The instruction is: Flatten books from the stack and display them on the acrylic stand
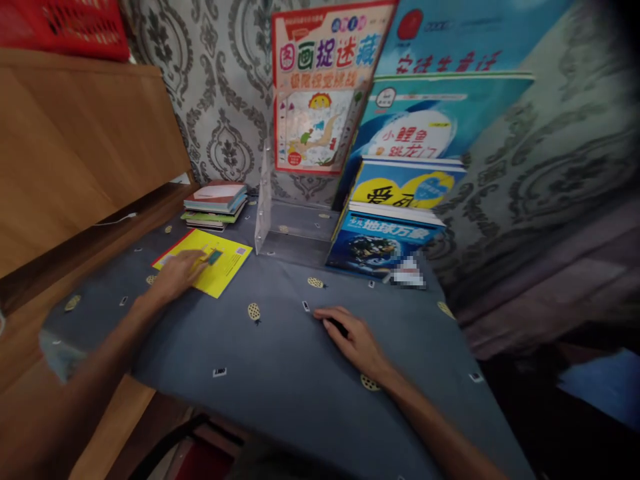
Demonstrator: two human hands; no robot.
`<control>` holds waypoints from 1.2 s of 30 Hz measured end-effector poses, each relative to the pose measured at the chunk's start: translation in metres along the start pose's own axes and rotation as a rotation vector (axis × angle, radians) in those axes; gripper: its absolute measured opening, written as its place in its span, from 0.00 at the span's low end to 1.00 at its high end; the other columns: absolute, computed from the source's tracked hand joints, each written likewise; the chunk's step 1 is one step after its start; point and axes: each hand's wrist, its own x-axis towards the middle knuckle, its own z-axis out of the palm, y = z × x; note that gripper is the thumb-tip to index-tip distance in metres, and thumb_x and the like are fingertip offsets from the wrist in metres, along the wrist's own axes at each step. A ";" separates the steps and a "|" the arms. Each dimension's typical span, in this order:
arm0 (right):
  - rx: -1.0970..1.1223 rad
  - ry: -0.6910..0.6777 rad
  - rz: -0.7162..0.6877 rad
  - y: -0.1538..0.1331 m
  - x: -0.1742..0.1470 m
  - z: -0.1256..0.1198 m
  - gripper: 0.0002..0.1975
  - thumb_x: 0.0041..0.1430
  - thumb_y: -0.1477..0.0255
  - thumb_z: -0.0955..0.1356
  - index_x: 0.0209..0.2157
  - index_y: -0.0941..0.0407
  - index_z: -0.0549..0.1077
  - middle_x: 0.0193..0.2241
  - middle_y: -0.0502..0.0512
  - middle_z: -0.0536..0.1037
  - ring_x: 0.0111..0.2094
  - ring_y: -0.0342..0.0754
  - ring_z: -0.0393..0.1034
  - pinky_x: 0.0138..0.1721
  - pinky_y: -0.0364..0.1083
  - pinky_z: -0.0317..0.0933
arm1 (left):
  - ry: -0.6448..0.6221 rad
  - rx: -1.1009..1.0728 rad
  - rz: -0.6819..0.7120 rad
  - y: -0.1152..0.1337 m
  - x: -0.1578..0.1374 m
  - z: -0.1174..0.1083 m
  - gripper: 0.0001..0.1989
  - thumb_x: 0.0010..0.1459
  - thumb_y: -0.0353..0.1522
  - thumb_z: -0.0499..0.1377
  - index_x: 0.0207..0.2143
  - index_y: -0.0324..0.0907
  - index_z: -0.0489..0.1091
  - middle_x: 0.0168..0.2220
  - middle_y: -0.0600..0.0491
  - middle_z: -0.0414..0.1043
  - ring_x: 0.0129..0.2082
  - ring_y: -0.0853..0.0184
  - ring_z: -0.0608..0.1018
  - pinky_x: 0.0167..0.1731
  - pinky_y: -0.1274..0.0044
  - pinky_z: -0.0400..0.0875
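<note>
My left hand (pixel 181 272) lies on a yellow book (pixel 223 277) at the left of the table, its fingers stretched over the cover and not wrapped round it. My right hand (pixel 353 338) rests on the grey tablecloth (pixel 280 360) near the middle, fingers loosely bent, with a gap between thumb and forefinger and nothing seen in it. Behind the yellow book sits a small stack of books (pixel 215 203). Beyond my right hand, several children's books stand in tiers, with a blue book (pixel 373 243) in front.
A clear plastic divider (pixel 263 207) stands upright left of the tiered books. A picture-puzzle book (pixel 325 93) rises at the back against patterned wallpaper (pixel 220 87). On the left are a wooden cabinet (pixel 85 153) and a red basket (pixel 75 27) on top of it.
</note>
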 end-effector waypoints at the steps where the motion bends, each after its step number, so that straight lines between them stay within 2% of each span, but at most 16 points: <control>1: -0.026 0.000 -0.017 0.000 -0.001 0.001 0.15 0.70 0.70 0.61 0.48 0.54 0.79 0.43 0.59 0.83 0.46 0.52 0.79 0.48 0.52 0.74 | 0.006 0.027 -0.078 -0.006 0.009 0.002 0.28 0.69 0.43 0.44 0.58 0.34 0.69 0.62 0.37 0.70 0.64 0.52 0.70 0.65 0.60 0.63; 3: -0.115 0.001 -0.073 0.002 -0.003 0.002 0.16 0.70 0.71 0.61 0.51 0.54 0.77 0.47 0.60 0.83 0.50 0.53 0.78 0.52 0.55 0.72 | -0.034 0.070 -0.258 -0.017 0.024 0.007 0.30 0.69 0.43 0.44 0.62 0.32 0.65 0.67 0.33 0.63 0.67 0.47 0.65 0.64 0.54 0.62; 5: -0.250 -0.007 -0.126 0.004 -0.007 0.002 0.18 0.71 0.70 0.60 0.56 0.53 0.74 0.55 0.62 0.80 0.58 0.54 0.73 0.59 0.60 0.67 | -0.095 0.080 -0.354 -0.024 0.032 0.012 0.31 0.69 0.43 0.42 0.65 0.33 0.62 0.69 0.33 0.58 0.69 0.44 0.61 0.63 0.48 0.61; 7: -0.406 -0.026 -0.121 0.006 -0.011 0.000 0.21 0.72 0.69 0.60 0.61 0.54 0.70 0.62 0.63 0.74 0.65 0.55 0.66 0.64 0.64 0.59 | -0.127 0.081 -0.365 -0.028 0.033 0.017 0.32 0.70 0.43 0.40 0.66 0.34 0.61 0.70 0.35 0.57 0.71 0.44 0.59 0.63 0.46 0.58; 10: -0.613 -0.058 0.002 0.014 -0.017 -0.009 0.24 0.73 0.65 0.58 0.65 0.57 0.66 0.67 0.66 0.67 0.69 0.57 0.59 0.67 0.66 0.54 | -0.127 0.091 -0.346 -0.031 0.030 0.022 0.33 0.70 0.44 0.38 0.68 0.35 0.59 0.71 0.37 0.56 0.72 0.48 0.57 0.65 0.48 0.56; 16: -0.839 0.002 0.260 0.044 -0.030 -0.045 0.29 0.73 0.60 0.55 0.65 0.61 0.66 0.68 0.67 0.65 0.70 0.61 0.57 0.66 0.67 0.54 | -0.182 0.094 -0.375 -0.022 0.026 0.018 0.33 0.70 0.42 0.38 0.70 0.33 0.57 0.72 0.36 0.52 0.73 0.47 0.54 0.66 0.49 0.54; 20: -0.880 0.065 0.305 0.059 -0.038 -0.058 0.29 0.73 0.60 0.55 0.64 0.62 0.67 0.67 0.68 0.66 0.69 0.61 0.57 0.66 0.65 0.55 | -0.193 0.120 -0.369 -0.009 0.012 0.018 0.33 0.70 0.42 0.37 0.71 0.34 0.55 0.73 0.38 0.51 0.74 0.49 0.51 0.67 0.51 0.53; 24: -0.870 0.105 0.282 0.068 -0.042 -0.057 0.29 0.72 0.59 0.55 0.63 0.61 0.68 0.66 0.68 0.67 0.69 0.61 0.58 0.65 0.65 0.55 | -0.167 0.150 -0.330 0.011 -0.012 0.022 0.33 0.71 0.42 0.36 0.71 0.36 0.56 0.73 0.40 0.52 0.74 0.50 0.52 0.68 0.53 0.52; 28: -0.844 0.127 0.252 0.073 -0.043 -0.055 0.29 0.72 0.58 0.55 0.62 0.60 0.69 0.65 0.68 0.68 0.68 0.62 0.59 0.64 0.66 0.55 | -0.122 0.148 -0.317 0.043 -0.033 0.027 0.32 0.70 0.41 0.37 0.69 0.36 0.59 0.72 0.39 0.53 0.73 0.49 0.55 0.66 0.51 0.55; 32: -0.798 0.157 0.222 0.076 -0.044 -0.057 0.28 0.72 0.58 0.56 0.61 0.59 0.71 0.64 0.69 0.70 0.67 0.62 0.60 0.64 0.67 0.56 | -0.092 0.111 -0.303 0.084 -0.048 0.036 0.32 0.71 0.42 0.39 0.69 0.37 0.60 0.71 0.35 0.55 0.72 0.44 0.56 0.63 0.47 0.57; 36: -0.677 0.221 0.221 0.076 -0.045 -0.060 0.25 0.72 0.60 0.57 0.59 0.57 0.72 0.63 0.68 0.72 0.66 0.62 0.63 0.63 0.68 0.58 | -0.165 0.051 -0.195 0.133 -0.060 0.044 0.32 0.70 0.45 0.44 0.70 0.39 0.58 0.72 0.34 0.51 0.73 0.41 0.53 0.62 0.44 0.57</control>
